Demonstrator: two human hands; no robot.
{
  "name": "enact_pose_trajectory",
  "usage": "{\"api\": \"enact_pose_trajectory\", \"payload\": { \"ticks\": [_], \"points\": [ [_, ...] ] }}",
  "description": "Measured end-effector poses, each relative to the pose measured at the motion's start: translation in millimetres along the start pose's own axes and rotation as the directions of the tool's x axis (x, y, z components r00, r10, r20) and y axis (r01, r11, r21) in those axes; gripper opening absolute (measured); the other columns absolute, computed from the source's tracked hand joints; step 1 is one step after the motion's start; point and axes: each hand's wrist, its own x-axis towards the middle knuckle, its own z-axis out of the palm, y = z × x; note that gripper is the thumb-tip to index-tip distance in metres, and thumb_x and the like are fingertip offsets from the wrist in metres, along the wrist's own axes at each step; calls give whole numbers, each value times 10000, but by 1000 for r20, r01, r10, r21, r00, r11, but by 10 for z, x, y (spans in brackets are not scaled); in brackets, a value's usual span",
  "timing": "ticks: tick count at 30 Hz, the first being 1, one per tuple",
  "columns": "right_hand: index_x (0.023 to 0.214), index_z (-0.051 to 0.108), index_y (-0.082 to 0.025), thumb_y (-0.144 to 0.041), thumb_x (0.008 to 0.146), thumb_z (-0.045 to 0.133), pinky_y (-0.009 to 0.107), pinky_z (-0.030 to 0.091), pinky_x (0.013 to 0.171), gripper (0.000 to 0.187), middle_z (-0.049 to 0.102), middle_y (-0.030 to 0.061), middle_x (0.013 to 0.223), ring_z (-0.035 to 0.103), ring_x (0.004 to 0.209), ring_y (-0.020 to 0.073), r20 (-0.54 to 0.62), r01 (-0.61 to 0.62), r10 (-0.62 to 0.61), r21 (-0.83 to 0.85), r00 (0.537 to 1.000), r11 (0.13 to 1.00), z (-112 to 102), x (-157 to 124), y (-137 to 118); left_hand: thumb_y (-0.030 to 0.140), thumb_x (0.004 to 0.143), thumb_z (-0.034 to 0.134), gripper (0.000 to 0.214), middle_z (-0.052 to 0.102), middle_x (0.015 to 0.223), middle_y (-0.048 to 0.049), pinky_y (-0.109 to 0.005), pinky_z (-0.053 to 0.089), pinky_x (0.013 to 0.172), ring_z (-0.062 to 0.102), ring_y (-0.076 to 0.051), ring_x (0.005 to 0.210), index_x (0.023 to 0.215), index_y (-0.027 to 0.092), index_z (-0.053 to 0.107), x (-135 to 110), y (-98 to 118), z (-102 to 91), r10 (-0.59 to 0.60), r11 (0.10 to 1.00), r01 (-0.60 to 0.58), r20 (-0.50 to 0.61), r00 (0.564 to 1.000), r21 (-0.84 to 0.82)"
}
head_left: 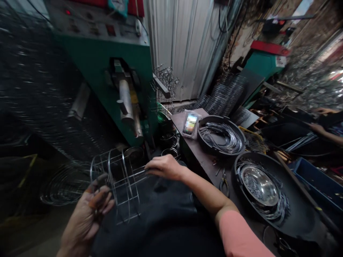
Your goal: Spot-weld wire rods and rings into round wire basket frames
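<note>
A wire rack (129, 189) of bright metal rods, with curved hoops at its upper left, is held over my dark-covered lap. My left hand (93, 210) has its fingers curled in at the rack's left side, with dark-stained fingertips against the wires. My right hand (164, 167) is closed over the rods at the rack's right end, palm down. Beyond the rack, a green machine (107, 78) carries a thick metal cylinder electrode (125, 96) that points toward me.
To the right, a bench (191, 146) holds a round black tray (202, 142) of bent wires, pliers (224, 184) and a larger black tray (300, 217) with a steel bowl (273, 192). Wire hoops (63, 187) lie at left. Another person's arm (325, 132) shows at far right.
</note>
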Motion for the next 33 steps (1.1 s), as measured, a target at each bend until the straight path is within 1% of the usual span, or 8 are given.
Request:
{"api": "enact_pose_trajectory", "payload": {
  "ticks": [2, 5, 10, 15, 18, 20, 26, 33],
  "points": [
    [942, 613, -167, -322, 849, 546, 184, 426, 709, 192, 656, 31, 889, 607, 822, 106, -45, -22, 25, 61, 999, 998, -16, 130, 147, 150, 498, 776, 499, 400, 501, 105, -130, 298, 323, 298, -25, 368, 957, 220, 592, 156, 20, 64, 103, 995, -101, 147, 984, -21],
    [869, 635, -153, -272, 803, 609, 186, 430, 705, 139, 666, 26, 842, 612, 786, 109, -84, -65, 75, 118, 994, 991, 7, 288, 359, 161, 558, 756, 468, 421, 521, 102, -132, 296, 330, 298, -23, 371, 984, 204, 566, 396, 5, 135, 154, 988, -142, 233, 960, -67],
    [846, 648, -144, -238, 785, 622, 191, 427, 700, 115, 671, 31, 824, 612, 766, 110, -92, -84, 98, 148, 991, 985, 89, 448, 615, 180, 585, 747, 510, 503, 637, 75, -135, 293, 350, 310, -11, 397, 1043, 191, 522, 718, -59, 154, 151, 982, -114, 255, 955, -153],
    [854, 649, -158, -259, 785, 621, 195, 426, 705, 125, 671, 20, 823, 613, 768, 112, -72, -116, 133, 201, 989, 973, 129, 577, 759, 195, 586, 751, 546, 461, 612, 89, -138, 265, 351, 297, -10, 395, 1070, 185, 498, 911, -70, 178, 134, 980, -91, 247, 960, -176],
    [874, 646, -156, -242, 814, 588, 193, 418, 718, 119, 668, 23, 843, 609, 794, 110, -54, -93, 107, 213, 993, 973, 129, 664, 827, 197, 583, 751, 557, 433, 591, 97, -140, 255, 358, 290, -12, 393, 1075, 184, 489, 1008, -48, 236, 130, 982, -91, 239, 962, -165],
    [891, 643, -159, -228, 831, 570, 197, 405, 722, 117, 667, 25, 864, 603, 814, 112, -48, -85, 95, 176, 994, 981, 134, 722, 874, 202, 590, 747, 551, 425, 586, 98, -141, 254, 363, 292, -14, 394, 1076, 188, 487, 1080, -43, 284, 133, 983, -97, 236, 963, -158],
    [868, 640, -199, -266, 845, 569, 257, 327, 729, 100, 662, 9, 833, 568, 780, 125, -114, -168, 156, -102, 981, 980, 193, 834, 994, 205, 553, 760, 547, 456, 611, 92, -140, 239, 349, 282, -9, 385, 1039, 199, 509, 1298, -99, 388, 123, 973, -82, 189, 974, -215],
    [915, 632, -207, -311, 867, 533, 279, 293, 731, 151, 649, 19, 828, 530, 802, 140, -104, -174, 156, -204, 982, 963, 317, 850, 945, 179, 592, 744, 461, 411, 557, 103, -127, 263, 344, 302, -16, 394, 1010, 206, 551, 1413, -174, 314, 141, 968, -85, 230, 963, -237]
  ]
}}
